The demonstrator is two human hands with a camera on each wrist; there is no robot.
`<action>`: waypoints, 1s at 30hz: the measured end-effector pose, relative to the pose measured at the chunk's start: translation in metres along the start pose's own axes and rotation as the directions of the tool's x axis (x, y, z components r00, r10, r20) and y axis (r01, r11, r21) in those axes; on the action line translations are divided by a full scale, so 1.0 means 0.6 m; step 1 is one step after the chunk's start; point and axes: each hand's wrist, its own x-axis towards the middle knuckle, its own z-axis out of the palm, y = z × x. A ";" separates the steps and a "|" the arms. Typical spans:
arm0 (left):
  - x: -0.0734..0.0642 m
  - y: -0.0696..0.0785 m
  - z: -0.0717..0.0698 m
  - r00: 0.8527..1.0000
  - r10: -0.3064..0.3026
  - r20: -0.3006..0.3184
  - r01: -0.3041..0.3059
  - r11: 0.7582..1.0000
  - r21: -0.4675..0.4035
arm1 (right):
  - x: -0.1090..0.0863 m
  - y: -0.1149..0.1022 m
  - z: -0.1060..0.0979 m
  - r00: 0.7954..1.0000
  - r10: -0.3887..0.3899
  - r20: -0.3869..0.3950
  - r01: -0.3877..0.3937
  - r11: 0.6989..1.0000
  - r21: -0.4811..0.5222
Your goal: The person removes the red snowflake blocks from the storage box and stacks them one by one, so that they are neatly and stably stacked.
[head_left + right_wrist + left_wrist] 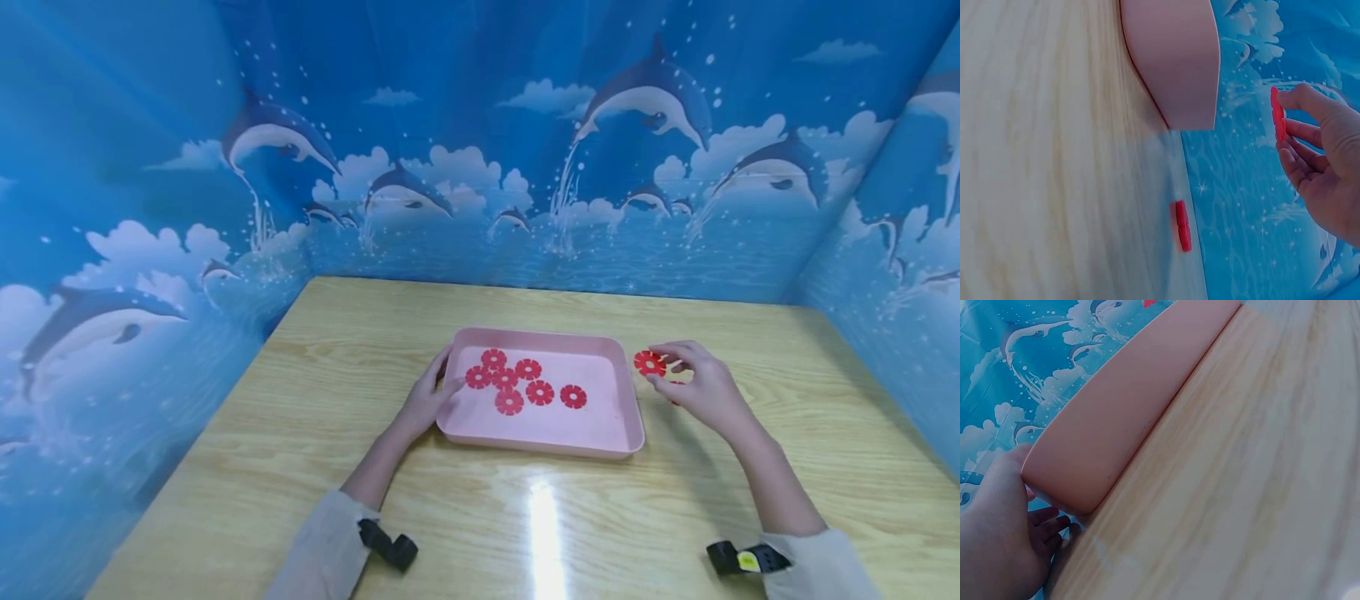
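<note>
A pink tray (543, 429) lies on the table with several red notched plastic discs (573, 397) inside, most of them grouped toward its left half. My left hand (429, 398) grips the tray's left edge, the thumb over the rim and the fingers on the outer side; the left wrist view shows the tray wall (1116, 412) beside that hand. Just off the tray's right rim, my right hand (699, 385) pinches a red notched disc (649, 363) between thumb and fingertips, raised above the table. Another red disc (1183, 226) lies on the table, partly hidden by the right hand in the head view.
The wooden table (360, 333) runs back to a blue curtain (465, 250) with dolphins, which also hangs along both sides. A bright light reflection (546, 533) shows on the tabletop in front of the tray. Each wrist carries a black strapped camera (388, 543).
</note>
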 end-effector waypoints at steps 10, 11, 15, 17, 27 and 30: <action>0.001 0.001 0.000 1.000 0.009 0.011 -0.009 1.000 -0.004 | -0.023 0.040 -0.026 0.998 0.049 -0.031 -0.049 0.999 -0.010; 0.001 0.000 -0.001 1.000 0.017 0.012 -0.017 1.000 -0.012 | -0.025 0.045 -0.027 0.998 0.054 -0.030 -0.054 0.999 -0.008; 0.002 -0.003 -0.001 1.000 0.025 0.011 -0.025 0.999 -0.020 | -0.029 0.065 -0.026 0.998 0.050 -0.027 -0.050 0.999 -0.007; 0.002 -0.003 -0.001 1.000 0.018 0.009 -0.018 1.000 -0.005 | -0.030 0.073 -0.024 0.999 0.043 -0.028 -0.043 0.999 -0.003; 0.000 -0.003 0.000 1.000 -0.001 0.001 0.001 1.000 -0.004 | -0.040 0.118 -0.014 1.000 -0.006 -0.019 0.006 1.000 0.006; -0.001 -0.002 0.000 1.000 0.008 0.003 -0.008 1.000 -0.001 | -0.042 0.132 -0.007 1.000 0.010 -0.003 -0.010 1.000 0.013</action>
